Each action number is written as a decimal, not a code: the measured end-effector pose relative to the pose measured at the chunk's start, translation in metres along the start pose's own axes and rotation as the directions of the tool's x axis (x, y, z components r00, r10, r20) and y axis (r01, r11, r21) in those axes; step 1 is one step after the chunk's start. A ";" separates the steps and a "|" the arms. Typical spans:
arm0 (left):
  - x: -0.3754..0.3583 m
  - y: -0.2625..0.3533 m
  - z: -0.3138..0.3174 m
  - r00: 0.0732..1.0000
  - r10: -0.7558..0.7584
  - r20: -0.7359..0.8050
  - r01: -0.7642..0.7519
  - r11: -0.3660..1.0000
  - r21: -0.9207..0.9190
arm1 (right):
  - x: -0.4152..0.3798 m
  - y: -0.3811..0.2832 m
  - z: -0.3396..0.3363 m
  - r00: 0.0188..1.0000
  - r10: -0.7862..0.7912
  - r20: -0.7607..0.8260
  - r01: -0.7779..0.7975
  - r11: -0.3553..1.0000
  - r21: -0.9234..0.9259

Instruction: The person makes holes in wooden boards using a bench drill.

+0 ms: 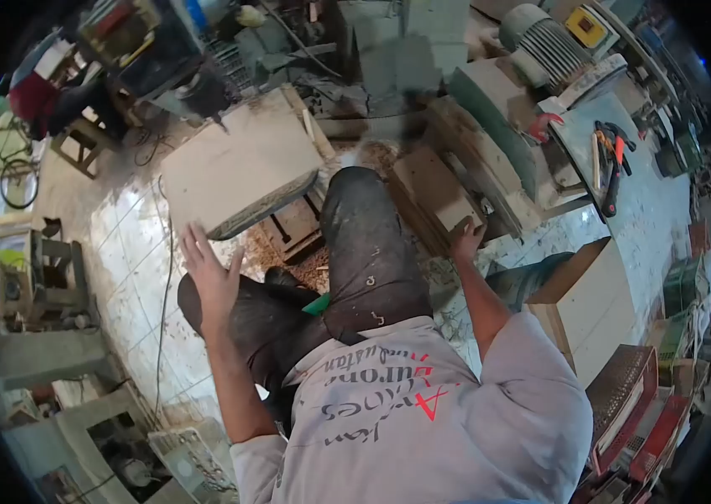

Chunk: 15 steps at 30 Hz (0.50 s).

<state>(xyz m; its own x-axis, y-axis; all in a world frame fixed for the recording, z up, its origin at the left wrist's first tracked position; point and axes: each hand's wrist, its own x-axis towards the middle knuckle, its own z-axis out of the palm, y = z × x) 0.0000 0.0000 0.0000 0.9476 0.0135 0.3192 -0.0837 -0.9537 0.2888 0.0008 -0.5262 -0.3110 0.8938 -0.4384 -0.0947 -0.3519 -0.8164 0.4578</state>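
My right hand (pixel 466 242), the nearer, sits at the near end of a brown, rectangular wooden block (pixel 431 181), fingers slightly bent; grip: cannot tell. From it the block extends toward 11 o'clock, long axis 11–5. My left hand (pixel 215 284), fingers spread, nothing held, lies well apart at the block's 8 o'clock, beside the pale, flat, broad worktop (pixel 238 164).

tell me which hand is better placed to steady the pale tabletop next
Probably the left hand: it is spread by the near corner of the pale tabletop, while the right hand is beyond the right knee, by the brown wooden board.
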 end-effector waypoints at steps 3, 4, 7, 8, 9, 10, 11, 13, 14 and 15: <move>-0.013 0.033 0.030 0.996 -0.084 0.032 0.087 0.992 -0.093 | 0.006 0.066 -0.012 0.927 0.331 -0.174 -0.051 0.572 0.819; -0.011 0.027 0.024 0.996 -0.080 0.032 0.082 0.994 -0.067 | -0.007 0.057 -0.036 0.952 0.304 -0.033 -0.114 0.453 0.884; -0.003 0.017 0.004 0.998 -0.063 0.023 0.063 0.998 -0.018 | -0.020 0.023 -0.036 0.962 0.270 -0.052 -0.052 0.367 0.929; -0.004 0.017 0.001 0.996 -0.079 0.036 0.080 0.996 -0.028 | -0.021 0.020 -0.026 0.959 0.273 -0.069 -0.043 0.384 0.922; -0.003 0.021 -0.002 0.995 -0.092 0.046 0.094 0.995 -0.043 | -0.021 0.018 -0.020 0.955 0.281 -0.090 -0.032 0.401 0.916; -0.003 0.020 0.001 0.996 -0.084 0.021 0.085 0.996 -0.038 | -0.019 0.014 -0.013 0.951 0.298 -0.083 -0.051 0.416 0.908; -0.004 0.020 0.006 0.997 -0.076 -0.001 0.076 0.996 -0.036 | -0.015 0.013 -0.009 0.946 0.316 -0.075 -0.074 0.432 0.899; -0.003 0.021 0.005 0.994 -0.105 0.024 0.106 0.992 -0.061 | -0.012 0.014 -0.014 0.952 0.304 0.023 -0.136 0.356 0.925; -0.003 0.022 0.005 0.993 -0.116 0.029 0.117 0.992 -0.056 | -0.011 0.017 -0.025 0.949 0.316 0.001 -0.117 0.349 0.930; -0.003 0.022 0.005 0.991 -0.129 0.039 0.130 0.990 -0.048 | -0.014 0.022 -0.033 0.959 0.271 0.088 -0.159 0.256 0.954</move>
<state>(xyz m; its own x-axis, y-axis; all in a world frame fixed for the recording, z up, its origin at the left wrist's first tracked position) -0.0034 -0.0227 0.0012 0.9619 0.1242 0.2436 0.0258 -0.9281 0.3714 -0.0106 -0.5252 -0.2702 0.7373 -0.6742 -0.0444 -0.4974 -0.4972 -0.7109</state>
